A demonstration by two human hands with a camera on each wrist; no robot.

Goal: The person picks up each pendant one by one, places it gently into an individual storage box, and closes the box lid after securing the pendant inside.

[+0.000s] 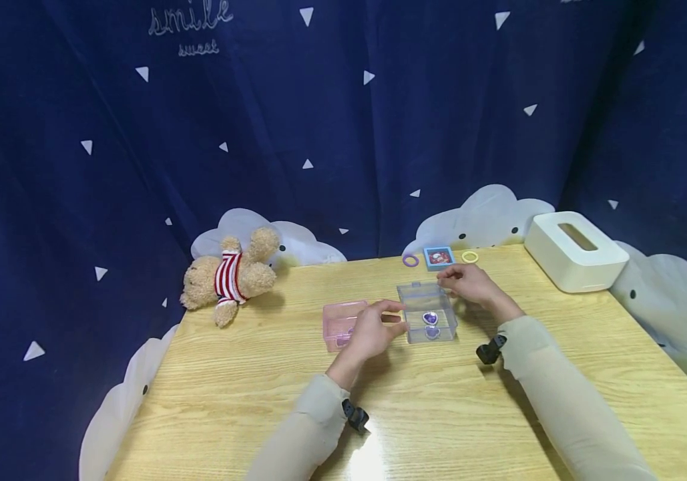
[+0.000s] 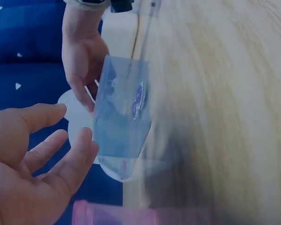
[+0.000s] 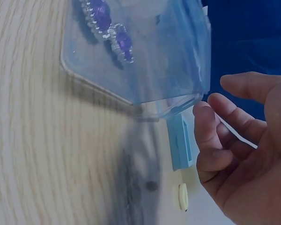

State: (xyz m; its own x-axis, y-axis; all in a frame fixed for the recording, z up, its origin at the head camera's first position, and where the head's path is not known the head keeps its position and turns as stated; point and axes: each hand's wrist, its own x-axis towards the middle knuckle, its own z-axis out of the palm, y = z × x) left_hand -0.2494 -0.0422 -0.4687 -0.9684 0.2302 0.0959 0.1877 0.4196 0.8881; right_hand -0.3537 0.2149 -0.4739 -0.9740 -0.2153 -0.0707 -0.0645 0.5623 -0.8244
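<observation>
A clear bluish plastic box (image 1: 416,329) stands on the table, its lid (image 1: 420,294) raised at the back. Inside lies a purple jewel with a silvery beaded rim (image 1: 430,318); a second one, or a reflection, shows just below it. My left hand (image 1: 374,329) is at the box's left side, fingers spread and holding nothing. At the lid's right edge is my right hand (image 1: 468,282), fingers loosely bent; in the right wrist view its fingertips (image 3: 203,110) are close to the box corner, and whether they touch cannot be told. A clear pink box (image 1: 338,316) sits partly behind my left hand.
A purple ring (image 1: 410,260), a small blue-framed box (image 1: 439,258) and a yellow ring (image 1: 470,257) lie along the back edge. A white tissue box (image 1: 577,257) stands at the back right, a teddy bear (image 1: 232,275) at the back left.
</observation>
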